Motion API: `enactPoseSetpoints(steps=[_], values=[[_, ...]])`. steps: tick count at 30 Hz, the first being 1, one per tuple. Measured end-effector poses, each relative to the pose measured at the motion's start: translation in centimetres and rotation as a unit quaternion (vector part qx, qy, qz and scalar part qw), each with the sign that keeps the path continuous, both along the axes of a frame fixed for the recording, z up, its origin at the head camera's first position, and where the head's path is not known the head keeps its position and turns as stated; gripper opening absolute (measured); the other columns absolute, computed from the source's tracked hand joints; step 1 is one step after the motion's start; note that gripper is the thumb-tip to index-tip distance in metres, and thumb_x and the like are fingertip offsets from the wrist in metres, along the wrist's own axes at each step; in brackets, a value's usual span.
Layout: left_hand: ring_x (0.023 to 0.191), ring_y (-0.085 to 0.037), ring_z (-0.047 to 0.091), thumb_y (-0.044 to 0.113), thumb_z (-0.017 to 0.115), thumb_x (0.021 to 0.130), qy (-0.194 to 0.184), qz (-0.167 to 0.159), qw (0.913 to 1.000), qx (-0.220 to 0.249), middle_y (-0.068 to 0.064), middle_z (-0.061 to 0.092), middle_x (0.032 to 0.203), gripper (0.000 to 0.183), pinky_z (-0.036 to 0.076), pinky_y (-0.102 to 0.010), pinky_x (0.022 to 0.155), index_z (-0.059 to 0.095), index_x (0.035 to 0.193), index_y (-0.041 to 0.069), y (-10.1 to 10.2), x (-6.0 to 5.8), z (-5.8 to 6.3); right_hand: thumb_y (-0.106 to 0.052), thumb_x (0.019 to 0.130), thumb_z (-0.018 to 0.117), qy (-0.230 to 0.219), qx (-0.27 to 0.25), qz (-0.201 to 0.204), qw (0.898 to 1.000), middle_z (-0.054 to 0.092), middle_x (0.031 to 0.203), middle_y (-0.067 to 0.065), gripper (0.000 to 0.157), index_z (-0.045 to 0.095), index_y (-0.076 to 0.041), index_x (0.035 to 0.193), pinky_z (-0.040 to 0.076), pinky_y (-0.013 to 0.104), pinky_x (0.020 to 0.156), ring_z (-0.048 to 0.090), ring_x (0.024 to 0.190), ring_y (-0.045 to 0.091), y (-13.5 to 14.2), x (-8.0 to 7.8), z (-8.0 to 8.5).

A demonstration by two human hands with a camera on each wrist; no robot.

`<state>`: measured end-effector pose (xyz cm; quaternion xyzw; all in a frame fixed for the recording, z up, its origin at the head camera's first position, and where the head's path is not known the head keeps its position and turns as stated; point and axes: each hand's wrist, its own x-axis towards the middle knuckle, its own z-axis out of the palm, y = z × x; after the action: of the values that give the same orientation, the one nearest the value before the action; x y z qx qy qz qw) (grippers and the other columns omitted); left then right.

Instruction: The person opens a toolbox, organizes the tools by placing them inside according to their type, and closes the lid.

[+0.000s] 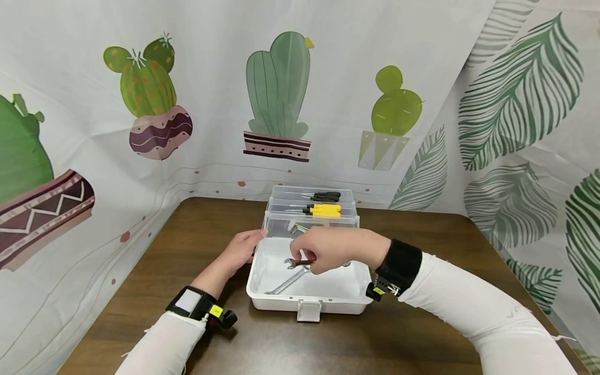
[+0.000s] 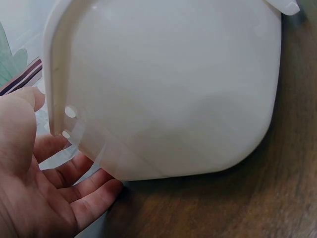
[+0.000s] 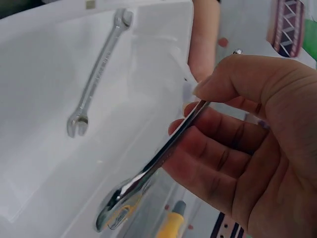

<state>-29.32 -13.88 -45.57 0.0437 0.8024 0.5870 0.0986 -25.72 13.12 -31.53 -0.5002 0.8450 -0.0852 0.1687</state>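
My right hand [image 1: 328,250] pinches a shiny metal wrench [image 3: 173,136] between thumb and fingers, over the inside of a white toolbox [image 1: 309,307]. One open jaw end shows beside the fingertips in the head view. A second wrench [image 3: 101,74], open-ended, lies slantwise on the box floor. My left hand [image 1: 244,247] is at the box's back left corner. In the left wrist view, its thumb touches the edge and its loosely bent fingers [image 2: 89,198] rest by the corner with the clear plastic; part of their contact is hard to make out.
Clear tiered trays [image 1: 276,203] rise at the back of the box. They hold black screwdrivers [image 1: 325,197], yellow-handled screwdrivers [image 1: 325,209] and hex keys [image 1: 297,227]. A latch [image 1: 309,311] hangs at the box's front. The brown table [image 1: 398,333] meets a cactus-printed cloth [image 1: 337,104] behind.
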Motion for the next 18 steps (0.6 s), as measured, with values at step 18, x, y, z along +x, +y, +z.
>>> enactPoseSetpoints(steps=[18], values=[[0.116,-0.025,0.069,0.049,0.047,0.107,0.004,-0.002,0.9999,0.012,-0.021,0.066,0.136,0.063,0.061,-0.042,0.09,0.052,0.148,0.002,-0.2,0.3,0.1,0.0,0.084,0.07,0.032,0.064,0.071,0.995,0.058,0.077,-0.008,0.024,0.067,-0.019,0.098,0.043,0.019,0.065,0.052,0.072,0.007,-3.1,0.6,-3.1]])
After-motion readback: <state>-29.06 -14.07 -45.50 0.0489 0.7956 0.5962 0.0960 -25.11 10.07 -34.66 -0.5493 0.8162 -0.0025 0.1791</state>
